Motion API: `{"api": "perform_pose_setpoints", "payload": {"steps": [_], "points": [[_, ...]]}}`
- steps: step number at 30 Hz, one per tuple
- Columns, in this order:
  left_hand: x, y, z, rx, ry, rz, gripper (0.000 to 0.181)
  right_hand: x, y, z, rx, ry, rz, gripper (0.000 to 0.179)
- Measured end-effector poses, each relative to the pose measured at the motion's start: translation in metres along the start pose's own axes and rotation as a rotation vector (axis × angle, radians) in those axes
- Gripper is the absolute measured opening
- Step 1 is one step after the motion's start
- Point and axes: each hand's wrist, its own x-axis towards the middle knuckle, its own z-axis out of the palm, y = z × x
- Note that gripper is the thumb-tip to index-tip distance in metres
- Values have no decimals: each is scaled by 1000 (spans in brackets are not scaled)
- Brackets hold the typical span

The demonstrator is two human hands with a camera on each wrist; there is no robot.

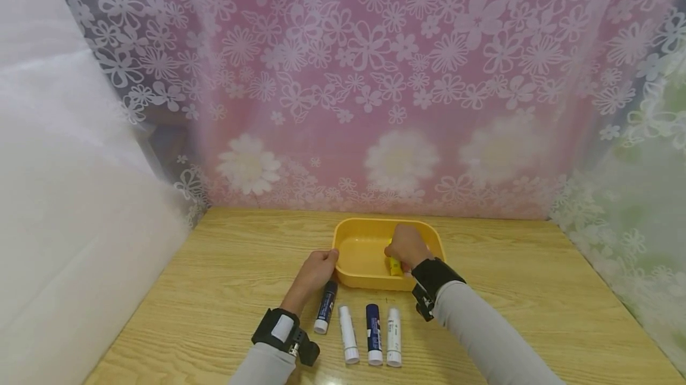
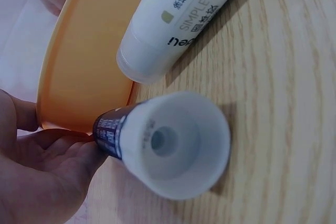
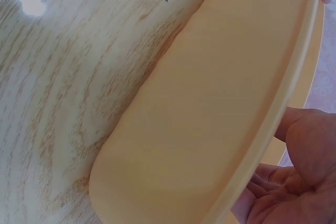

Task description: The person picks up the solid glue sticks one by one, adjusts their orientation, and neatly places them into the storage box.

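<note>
A yellow plastic tray (image 1: 370, 282) stands on the wooden table. My left hand (image 1: 317, 267) grips its left rim, the thumb at the edge and the fingers below it in the left wrist view. My right hand (image 1: 409, 246) reaches into the tray's right side and holds a yellow glue stick (image 1: 395, 266), partly covered by the fingers. In the right wrist view the tray wall (image 3: 199, 103) hides that stick. A dark blue glue stick with a white end (image 1: 326, 307) lies beside the left hand, just outside the tray.
In front of the tray lie a white glue stick (image 1: 348, 334), a navy glue stick (image 1: 374, 334) and another white glue stick (image 1: 393, 336), side by side. A pink flowered curtain (image 1: 375, 75) hangs behind the table (image 1: 214, 290), with a white sheet (image 1: 80, 165) at the left.
</note>
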Motion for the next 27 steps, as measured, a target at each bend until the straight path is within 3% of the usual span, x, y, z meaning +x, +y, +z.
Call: {"api": "perform_pose_setpoints", "payload": {"steps": [14,21,27], "points": [[2,-2,1,25,14,3,46,2,-2,-1,-25,-23,32,28],[1,0,0,32,22,19,45,-1,-3,-1,-2,8,-38,31],[1,1,-1,23,11,23,44,1,-3,0,-16,-21,3,28]]}}
